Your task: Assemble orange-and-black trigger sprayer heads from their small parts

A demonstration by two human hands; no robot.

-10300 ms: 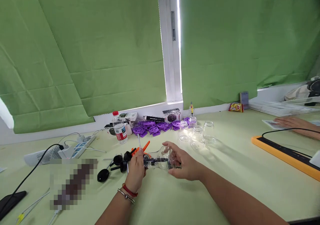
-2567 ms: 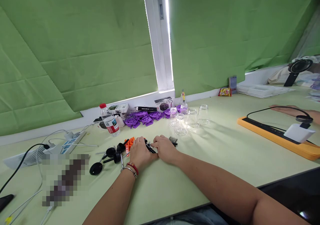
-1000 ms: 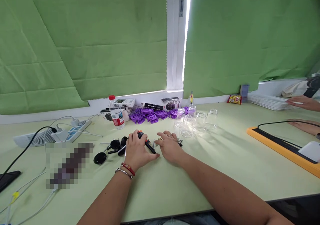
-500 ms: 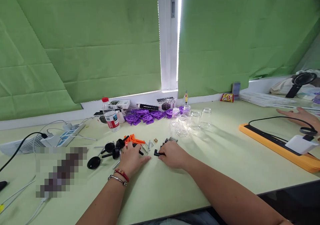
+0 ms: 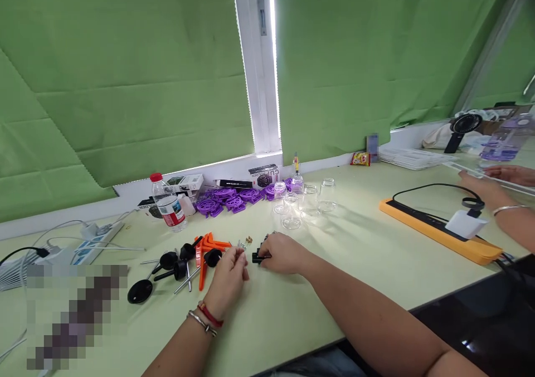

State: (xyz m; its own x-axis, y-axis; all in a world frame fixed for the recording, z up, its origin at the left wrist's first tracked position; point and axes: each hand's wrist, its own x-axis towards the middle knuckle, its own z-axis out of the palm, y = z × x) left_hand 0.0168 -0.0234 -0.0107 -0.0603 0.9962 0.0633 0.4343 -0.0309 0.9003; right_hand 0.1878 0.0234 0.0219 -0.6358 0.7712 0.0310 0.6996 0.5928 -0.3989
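- Two hands meet above the table (image 5: 343,254).
- Right hand (image 5: 281,252) pinches a black part (image 5: 256,257), steadying it.
- Left hand (image 5: 228,275), at its eight o'clock: grip pressed on something tiny, unclear.

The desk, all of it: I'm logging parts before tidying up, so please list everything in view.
Small black part: one, in right hand's fingers.
Orange pieces: a few, by left hand.
Black knobbed parts: several, left of the orange.
Water bottle: one, red cap, rear left.
Purple parts: a heap, by the wall.
Glass jars: about six, clear, centre rear.
Orange mat: one, right.
Power strip: white, left.
Co-worker's hand: far right.
Left hand: fingers curled, contents unclear.
Right hand: pinching.
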